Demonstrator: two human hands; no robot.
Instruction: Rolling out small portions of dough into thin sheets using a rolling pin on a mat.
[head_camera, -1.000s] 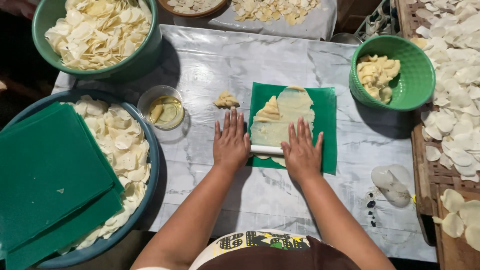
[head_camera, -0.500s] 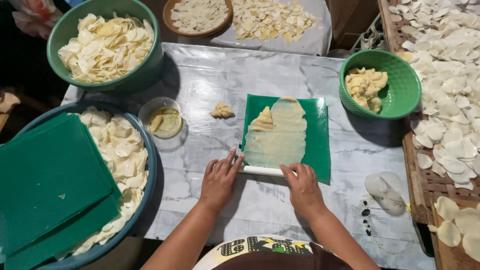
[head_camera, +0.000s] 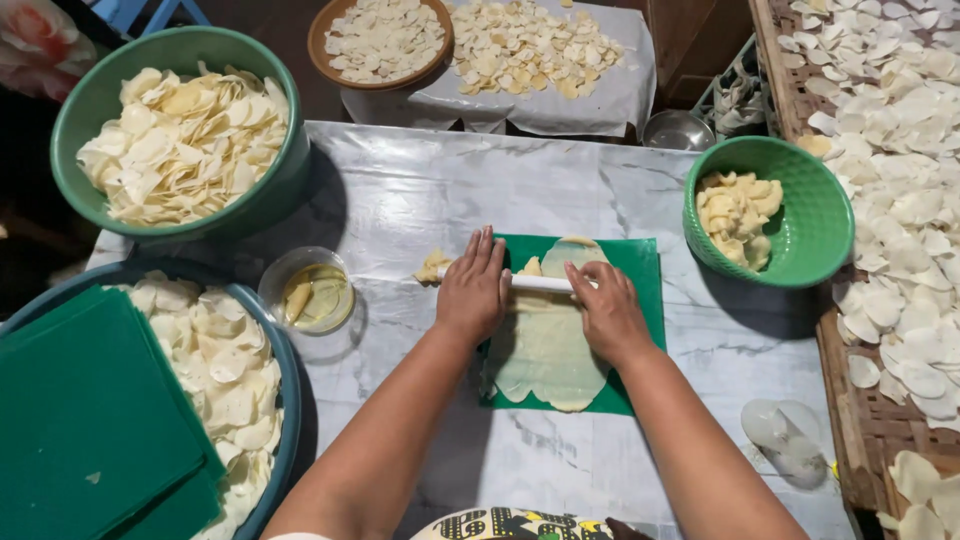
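step: rolling dough sheet (head_camera: 548, 345) thin | hands: left hand (head_camera: 472, 288), right hand (head_camera: 606, 310) lay flat, fingers spread, on white rolling pin (head_camera: 540, 283) | next: probably needed an even pull back along green mat (head_camera: 640, 300)

Bright overhead light, soft shadows beside bowls, mild sheen on marble table (head_camera: 400, 200), sharp focus, dark upper corners
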